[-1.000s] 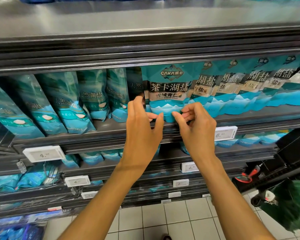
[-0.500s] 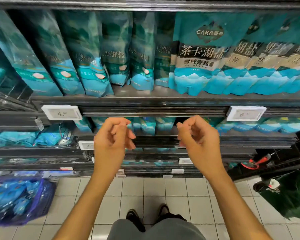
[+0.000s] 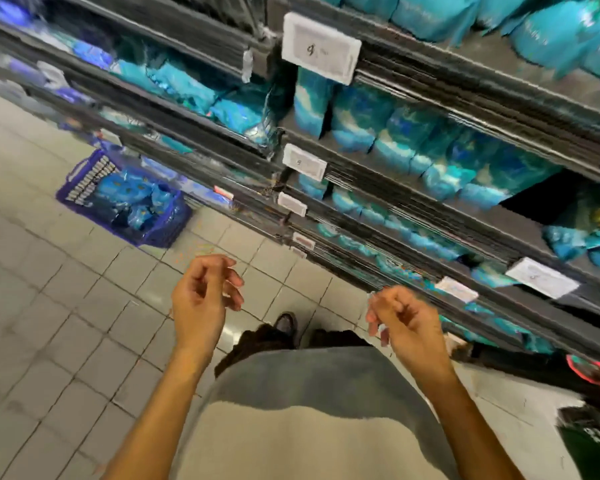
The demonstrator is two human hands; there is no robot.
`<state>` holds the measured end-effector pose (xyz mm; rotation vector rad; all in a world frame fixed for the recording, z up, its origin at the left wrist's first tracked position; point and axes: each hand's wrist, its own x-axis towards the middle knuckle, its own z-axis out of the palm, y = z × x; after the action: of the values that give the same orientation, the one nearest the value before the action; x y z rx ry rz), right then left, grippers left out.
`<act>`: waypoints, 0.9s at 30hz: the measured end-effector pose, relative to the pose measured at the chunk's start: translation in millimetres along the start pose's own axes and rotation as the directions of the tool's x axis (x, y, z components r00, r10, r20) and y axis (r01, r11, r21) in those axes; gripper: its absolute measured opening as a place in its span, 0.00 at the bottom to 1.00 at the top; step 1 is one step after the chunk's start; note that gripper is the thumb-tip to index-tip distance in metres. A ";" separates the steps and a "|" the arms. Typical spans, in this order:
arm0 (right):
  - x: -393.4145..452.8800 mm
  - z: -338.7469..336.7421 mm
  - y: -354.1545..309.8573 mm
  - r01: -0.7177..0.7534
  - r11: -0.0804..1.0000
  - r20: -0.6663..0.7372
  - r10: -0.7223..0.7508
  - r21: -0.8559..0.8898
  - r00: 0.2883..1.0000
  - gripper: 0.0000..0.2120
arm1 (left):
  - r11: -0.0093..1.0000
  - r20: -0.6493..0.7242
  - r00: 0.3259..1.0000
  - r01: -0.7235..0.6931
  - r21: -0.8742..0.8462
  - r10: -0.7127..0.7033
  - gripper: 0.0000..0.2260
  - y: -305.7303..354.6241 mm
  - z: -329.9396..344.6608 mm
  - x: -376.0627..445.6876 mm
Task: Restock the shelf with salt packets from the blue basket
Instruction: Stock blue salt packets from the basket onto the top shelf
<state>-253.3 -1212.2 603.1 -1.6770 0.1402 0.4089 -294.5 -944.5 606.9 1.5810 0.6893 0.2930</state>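
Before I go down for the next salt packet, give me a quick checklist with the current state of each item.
1. Left hand free: ok, fingers loosely curled, holding nothing.
2. Right hand free: ok, also loosely curled and holding nothing.
3. Blue plastic basket in sight: ok, on the tiled floor at the shelf's foot, to the person's left.
4. Basket has stock: ok, shiny blue packets lie inside.
5. Floor between feet and basket: ok, bare pale tiles.
6. Room on the dark metal shelf: cannot tell for the target row; the view is blurred.
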 end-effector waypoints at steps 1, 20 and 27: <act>-0.4 4.9 2.7 -0.017 1.000 0.039 0.018 -0.024 0.999 0.12 | 1.000 -0.035 0.999 0.001 0.001 -0.001 0.12 -3.3 -1.9 -4.9; 58.6 187.1 -0.6 0.151 0.904 0.691 0.189 -0.400 0.698 0.08 | 0.933 -0.677 0.649 0.318 -0.171 -0.346 0.11 -103.6 -108.9 -161.1; 66.3 345.9 -29.2 0.276 0.892 0.773 0.115 -0.357 0.624 0.09 | 0.892 -0.728 0.524 0.343 -0.295 -0.442 0.08 -133.1 -189.4 -158.4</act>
<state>-246.5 -860.0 574.4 -1.7843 -0.7487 1.1434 -559.7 -884.0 538.8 1.0746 1.6709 0.6893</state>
